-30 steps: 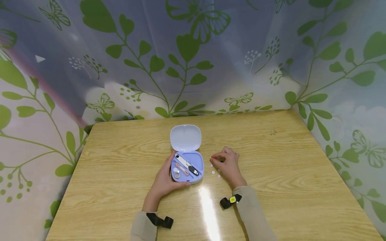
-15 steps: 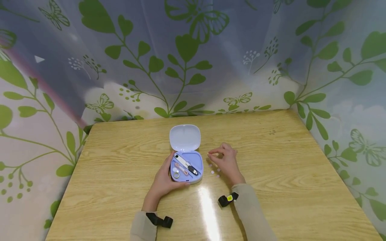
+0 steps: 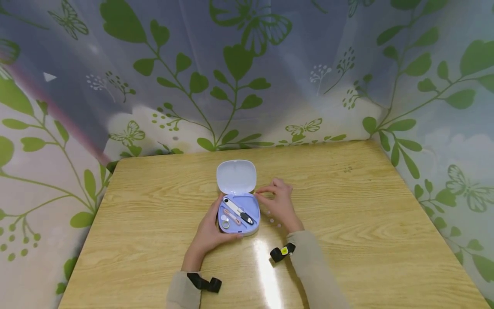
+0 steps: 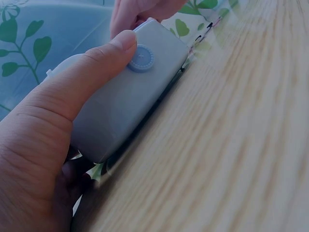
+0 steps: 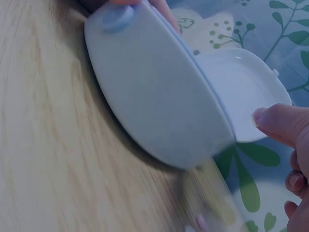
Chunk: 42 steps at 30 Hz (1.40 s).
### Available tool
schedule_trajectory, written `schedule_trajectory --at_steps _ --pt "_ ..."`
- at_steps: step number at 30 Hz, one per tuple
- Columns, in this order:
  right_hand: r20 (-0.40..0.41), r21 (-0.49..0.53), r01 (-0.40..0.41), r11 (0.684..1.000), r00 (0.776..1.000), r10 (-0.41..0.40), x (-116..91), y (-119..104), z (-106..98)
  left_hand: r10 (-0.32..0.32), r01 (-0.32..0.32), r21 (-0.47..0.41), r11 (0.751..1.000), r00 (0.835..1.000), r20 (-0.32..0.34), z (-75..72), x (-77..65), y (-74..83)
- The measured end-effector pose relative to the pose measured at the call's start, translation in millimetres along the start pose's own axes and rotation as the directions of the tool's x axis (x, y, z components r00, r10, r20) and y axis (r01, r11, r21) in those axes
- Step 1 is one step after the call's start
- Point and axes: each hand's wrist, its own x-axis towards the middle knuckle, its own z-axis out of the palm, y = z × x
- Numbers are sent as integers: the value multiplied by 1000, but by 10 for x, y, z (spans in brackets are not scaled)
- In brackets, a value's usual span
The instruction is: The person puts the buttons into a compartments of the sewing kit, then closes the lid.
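Note:
An open lidded case (image 3: 252, 227), white outside with a lilac compartment tray, stands on the table. In it lie a long white-and-black tool (image 3: 238, 210) like a nail clipper, a thin pink-and-white piece (image 3: 232, 216), a silver ring (image 3: 225, 224) and a white disc (image 3: 224, 218). My left hand (image 3: 208, 231) grips the case from the left, its thumb (image 4: 91, 67) along the front by the round blue button (image 4: 141, 59). Thumb and forefinger of my right hand (image 3: 281, 204) pinch together at the case's back right corner; a tiny pale piece shows at the tips, mostly hidden.
Several small pale discs (image 3: 272, 220) lie on the wooden table (image 3: 347, 240) right of the case, partly under my right hand. The raised lid (image 3: 236, 177) stands behind the tray. A leaf-patterned cloth (image 3: 247, 107) hangs along the table's back edge.
My right hand has risen from beside the loose discs and moved left to the case's back right corner, fingertips still pinched. My left hand and the case have stayed put.

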Motion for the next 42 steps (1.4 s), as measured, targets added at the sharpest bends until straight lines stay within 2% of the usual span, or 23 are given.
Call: schedule_trajectory --at_steps 14,18,25,32,34,39,40,42 --pt "19 12 27 1000 999 -27 31 -92 302 0 0 -29 1000 1000 -6 4 7 25" --pt "25 22 34 999 999 -35 30 -107 356 2 -2 -11 1000 1000 0 -2 6 36" --pt "35 -55 76 996 997 -74 18 -39 458 9 -9 1 1000 1000 -3 -11 -10 38" --pt "52 -85 119 989 992 -115 19 -20 489 -8 8 14 1000 1000 -12 5 -6 15" --pt "67 -90 118 989 991 -112 21 -17 490 -13 13 15 1000 1000 -12 0 -16 71" --pt "94 -98 104 990 991 -95 27 -25 481 -3 3 -3 1000 1000 -1 -65 -57 371" --pt "97 -99 101 990 991 -91 29 -27 478 -3 3 -3 1000 1000 1 -70 -58 388" --pt "102 -95 95 991 991 -86 30 -35 470 -5 5 3 1000 1000 3 -55 -42 320"
